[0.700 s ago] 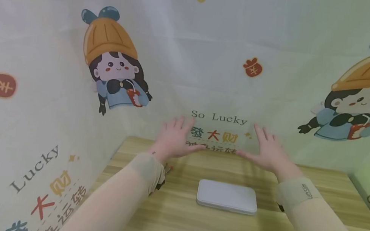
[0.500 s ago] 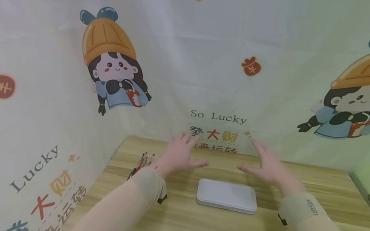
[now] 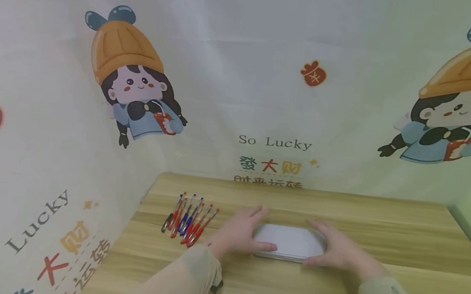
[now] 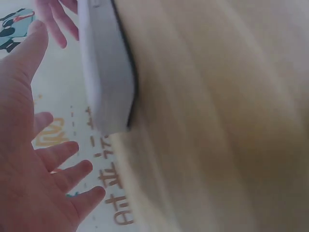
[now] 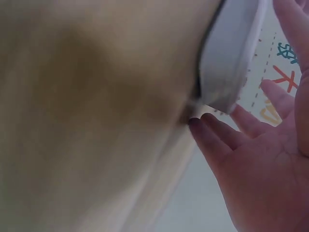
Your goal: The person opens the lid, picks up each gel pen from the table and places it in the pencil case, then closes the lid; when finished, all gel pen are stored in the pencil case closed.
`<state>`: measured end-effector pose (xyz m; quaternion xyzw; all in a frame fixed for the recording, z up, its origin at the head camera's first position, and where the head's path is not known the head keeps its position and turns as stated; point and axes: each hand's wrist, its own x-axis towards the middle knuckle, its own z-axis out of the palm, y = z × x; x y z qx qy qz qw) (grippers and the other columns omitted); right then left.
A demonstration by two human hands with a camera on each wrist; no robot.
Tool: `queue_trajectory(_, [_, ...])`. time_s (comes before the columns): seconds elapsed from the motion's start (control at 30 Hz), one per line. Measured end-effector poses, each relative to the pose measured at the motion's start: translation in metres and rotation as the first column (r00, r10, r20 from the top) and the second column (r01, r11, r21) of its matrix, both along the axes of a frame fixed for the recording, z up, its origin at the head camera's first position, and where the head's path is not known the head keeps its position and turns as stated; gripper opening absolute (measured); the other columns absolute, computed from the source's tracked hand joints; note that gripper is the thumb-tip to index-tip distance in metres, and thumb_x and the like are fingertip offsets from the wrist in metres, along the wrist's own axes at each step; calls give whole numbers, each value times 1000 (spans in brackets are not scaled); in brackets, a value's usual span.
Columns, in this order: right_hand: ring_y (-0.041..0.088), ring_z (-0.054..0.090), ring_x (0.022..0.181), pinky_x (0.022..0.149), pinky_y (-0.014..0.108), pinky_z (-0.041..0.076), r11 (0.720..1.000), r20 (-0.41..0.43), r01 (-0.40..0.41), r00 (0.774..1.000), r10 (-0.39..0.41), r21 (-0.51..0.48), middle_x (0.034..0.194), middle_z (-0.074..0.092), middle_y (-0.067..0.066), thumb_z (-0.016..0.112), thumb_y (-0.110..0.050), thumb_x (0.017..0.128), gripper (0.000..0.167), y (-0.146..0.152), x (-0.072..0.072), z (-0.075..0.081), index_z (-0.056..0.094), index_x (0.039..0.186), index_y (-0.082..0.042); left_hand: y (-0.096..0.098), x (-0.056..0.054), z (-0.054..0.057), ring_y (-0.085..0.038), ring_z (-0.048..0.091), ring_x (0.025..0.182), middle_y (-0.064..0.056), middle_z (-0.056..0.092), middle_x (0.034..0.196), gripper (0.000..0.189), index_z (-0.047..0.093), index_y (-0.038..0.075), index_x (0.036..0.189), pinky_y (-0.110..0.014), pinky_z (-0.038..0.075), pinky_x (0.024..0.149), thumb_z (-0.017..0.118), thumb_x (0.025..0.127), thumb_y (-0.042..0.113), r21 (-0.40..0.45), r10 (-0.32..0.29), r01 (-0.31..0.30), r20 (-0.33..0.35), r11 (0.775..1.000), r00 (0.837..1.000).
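Left hand (image 3: pixel 240 232) and right hand (image 3: pixel 334 248) flank the short ends of the flat white case (image 3: pixel 290 242), fingers spread and relaxed; contact looks likely, though both wrist views are blurred. Case lies mid-table (image 3: pixel 404 234). Judged rigid, light, smooth-lidded, so best gripped at the rounded end edges. Pens (image 3: pixel 189 215) lie left, apart. Printed curtain (image 3: pixel 267 97) closes the far edge; open wood right.

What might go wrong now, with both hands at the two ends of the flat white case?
The left hand and right hand are open beside the white case, not clearly gripping, so it may slip if lifted. The pens lie loose near the left hand; a sideways move could scatter them.
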<state>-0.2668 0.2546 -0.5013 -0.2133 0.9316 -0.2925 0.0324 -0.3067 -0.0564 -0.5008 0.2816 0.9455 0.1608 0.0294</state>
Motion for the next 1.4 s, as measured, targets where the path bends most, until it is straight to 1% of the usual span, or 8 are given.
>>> queue_trajectory(0.17, [59, 53, 145, 118, 75, 44, 1000, -19, 20, 1000, -20, -1, 162, 50, 35, 102, -47, 70, 116, -2, 1, -13, 47, 163, -4, 1, 3, -16, -39, 42, 163, -13, 37, 179, 108, 38, 31, 172, -60, 38, 131, 80, 84, 77, 43, -17, 14, 54, 999, 998])
queue_trajectory(0.33, [55, 58, 140, 116, 73, 48, 998, -58, 57, 997, -56, 14, 157, 57, 31, 102, -38, 71, 107, -3, 6, -18, 53, 159, -4, 3, 4, -24, -36, 47, 160, -10, 41, 178, 103, 42, 34, 170, -58, 41, 130, 83, 84, 73, 28, -49, 48, 44, 998, 998])
queue_trajectory(0.47, [53, 60, 139, 115, 72, 50, 999, -70, 55, 996, -54, 2, 155, 61, 28, 101, -36, 73, 101, -7, 12, -19, 56, 157, -4, 0, 7, -24, -34, 52, 156, -9, 47, 174, 96, 47, 34, 167, -55, 44, 128, 84, 86, 69, -16, -72, 72, 11, 997, 997])
queue_trajectory(0.67, [52, 58, 143, 118, 71, 47, 1000, -27, 15, 1000, -16, -24, 159, 60, 24, 101, -38, 75, 96, -13, 18, -22, 57, 156, -6, -15, 15, -23, -31, 57, 150, -8, 55, 167, 89, 54, 35, 163, -50, 46, 127, 86, 86, 65, -47, -89, 89, -13, 995, 996])
queue_trajectory(0.8, [51, 58, 145, 120, 72, 44, 997, -21, -31, 999, 30, -67, 156, 63, 20, 101, -38, 74, 91, -13, 21, -24, 63, 151, -9, -30, 22, -23, -31, 56, 150, -6, 55, 167, 84, 55, 41, 161, -52, 46, 127, 86, 86, 65, -19, -79, 80, 28, 997, 996])
queue_trajectory(1.0, [49, 56, 147, 121, 72, 43, 990, 5, -22, 1000, 23, -139, 158, 63, 16, 99, -44, 77, 88, -19, 28, -33, 62, 153, -18, -48, 32, -21, -31, 55, 151, -5, 55, 167, 75, 60, 47, 155, -52, 46, 126, 86, 87, 63, 4, -62, 62, 76, 998, 995])
queue_trajectory(1.2, [55, 53, 149, 120, 77, 41, 984, 27, 7, 1000, -2, -179, 160, 60, 21, 99, -44, 78, 93, -23, 30, -41, 57, 157, -15, -54, 35, -18, -32, 57, 151, -5, 55, 169, 71, 62, 40, 155, -50, 46, 127, 82, 91, 63, -39, -137, 137, 0, 990, 991])
queue_trajectory(1.4, [54, 53, 149, 120, 75, 42, 990, 58, 44, 998, -36, -138, 159, 61, 21, 100, -47, 75, 100, -23, 28, -41, 55, 160, -18, -55, 33, -18, -32, 61, 148, -10, 57, 166, 70, 63, 36, 154, -46, 49, 125, 81, 92, 64, -59, -193, 190, -36, 980, 981])
